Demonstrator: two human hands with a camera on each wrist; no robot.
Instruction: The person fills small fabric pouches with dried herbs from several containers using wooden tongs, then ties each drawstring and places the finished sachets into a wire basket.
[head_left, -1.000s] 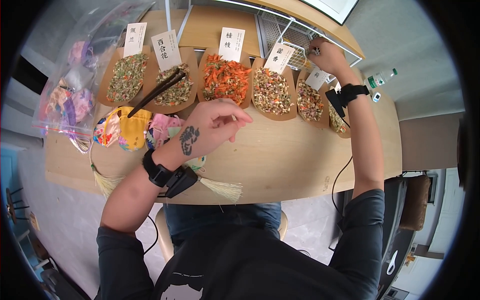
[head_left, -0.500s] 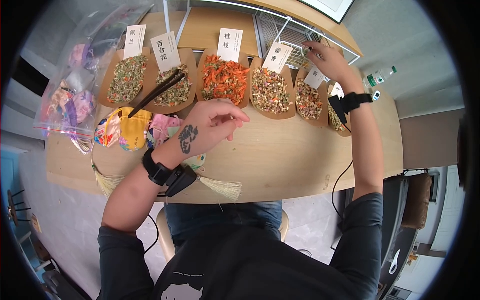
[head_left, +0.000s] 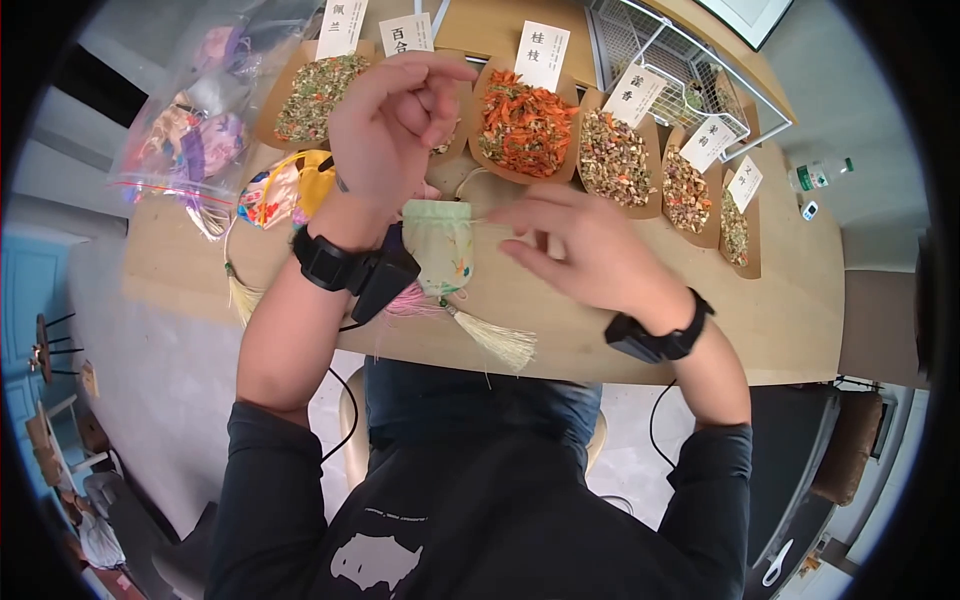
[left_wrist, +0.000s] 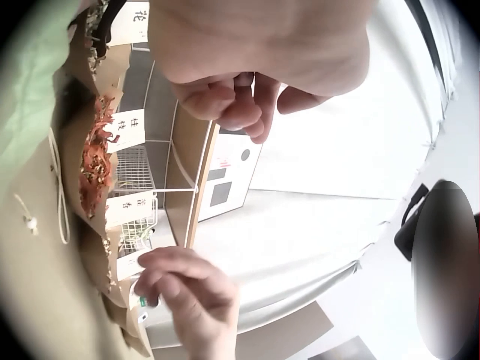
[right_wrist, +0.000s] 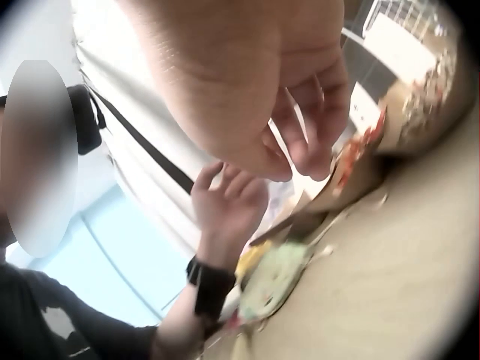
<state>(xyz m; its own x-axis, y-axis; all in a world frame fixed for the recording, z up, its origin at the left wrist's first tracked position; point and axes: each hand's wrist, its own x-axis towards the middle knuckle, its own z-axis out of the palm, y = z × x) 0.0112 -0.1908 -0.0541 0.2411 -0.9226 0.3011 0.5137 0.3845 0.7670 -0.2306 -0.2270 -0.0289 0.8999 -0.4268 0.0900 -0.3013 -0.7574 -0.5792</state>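
Observation:
A light green drawstring pouch (head_left: pixel 438 245) with a cream tassel (head_left: pixel 495 338) lies on the table before the person. Just right of it hovers the right hand (head_left: pixel 590 245), slightly blurred, its fingers loosely bent toward the pouch's cord and nothing seen in them. Raised over the pouch's left side is the left hand (head_left: pixel 390 125), its fingers loosely curled around nothing. That hand covers part of the lily tray. A yellow pouch (head_left: pixel 316 185) and a patterned pink pouch (head_left: pixel 272 195) lie left of the left wrist.
Brown paper trays of dried herbs with name cards stand in a row, one heaped with orange pieces (head_left: pixel 525 125). Dark tongs or chopsticks (left_wrist: pixel 107 26) rest on the lily tray. A white wire basket (head_left: pixel 690 85), a plastic bag of pouches (head_left: pixel 200 120) and a bottle (head_left: pixel 822 174) stand around.
The right hand has come from the wire basket at back right to beside the green pouch. The left hand has risen, uncovering that pouch. The head view has shifted.

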